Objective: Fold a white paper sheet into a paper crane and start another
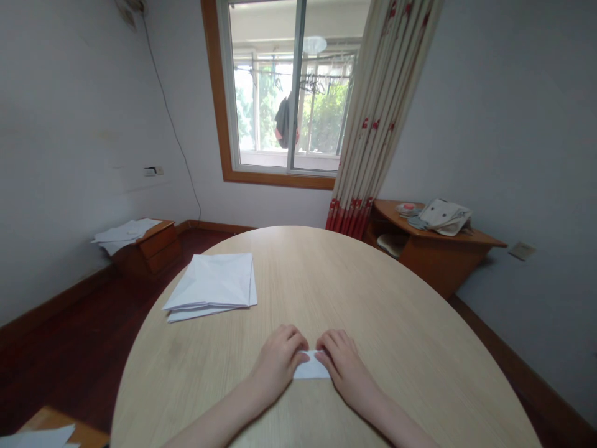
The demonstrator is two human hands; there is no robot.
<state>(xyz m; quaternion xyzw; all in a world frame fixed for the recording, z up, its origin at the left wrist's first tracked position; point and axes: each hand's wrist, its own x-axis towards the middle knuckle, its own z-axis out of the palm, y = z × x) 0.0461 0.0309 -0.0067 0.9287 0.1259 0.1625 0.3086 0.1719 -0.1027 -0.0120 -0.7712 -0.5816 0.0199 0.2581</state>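
Taking the small folded paper (311, 368) as the clock's centre, start near nine o'clock, with loose sheets (41, 437) on a low wooden top (44, 417); at ten o'clock, well apart, find a cabinet (159, 247) with drawer fronts pushed in, contents hidden, and more papers (127, 232) on top; also at ten o'clock, but nearer, on the table (382, 298), find a stack of folded sheets (217, 280), white, slightly fanned, apart from both hands; just beside the centre at nine o'clock, see the left hand (280, 350), fingers (295, 339) bent together and closed with the thumb on the paper's left end; at the centre, see the paper itself, short, wide and white, low over or on the table; looks very light, fairly stiff through its layers, easy to crease, apt to slide; best held by both ends, between thumb and fingers; at three o'clock, find the right hand (342, 356), fingers likewise together, closed with the thumb on the right end; cannot tell how far underneath; at two o'clock, beyond the table, find a corner unit (426, 261), with a pale item (390, 246) inside and a cloth bag (448, 216) on top, contents not visible.
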